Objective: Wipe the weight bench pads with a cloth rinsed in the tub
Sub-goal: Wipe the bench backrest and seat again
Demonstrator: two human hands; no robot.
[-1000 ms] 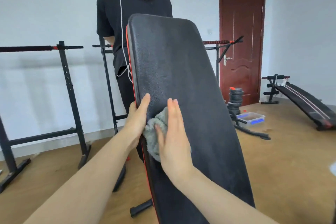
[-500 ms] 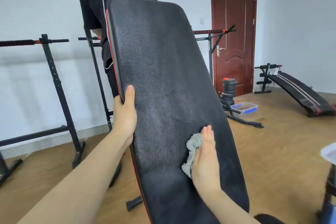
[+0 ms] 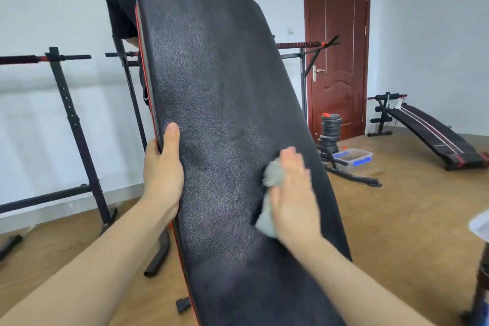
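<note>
1. Wiping is well under way, and the right hand [image 3: 293, 197] has shifted: 1 s ago it was by the pad's left edge, right next to the left hand, w/ the cloth bunched between them. Half a sec ago it was already over near the right edge, and now it sits center-right of the frame, a bit blurred, so prob mid-stroke.
2. Cloth [image 3: 270, 193] = grey rag, trapped between palm and the back pad [image 3: 211, 92]. Fingers are straight and flat, pressing it down, not curled round it. Part of the rag sticks out on the hand's left side.
3. Left hand [image 3: 162, 174] grips the pad's left edge, thumb lying on the front face, other fingers wrapped behind where I can't see them. It was there 1 s ago too, so it's bracing the pad.
4. What it means imo: one pass across the mid band of the pad is done. Upper part towards frame top looks dull/grainy, can't tell if it's been wiped. Lower part near frame bottom, same.
5. Tub [image 3: 353, 157], clear w/ blue handles, sits on the floor at center-right, well apart from the bench, next to the weight plates [image 3: 330, 128].
6. Another person [image 3: 121, 2] in black stands behind the pad, upper left.
</note>
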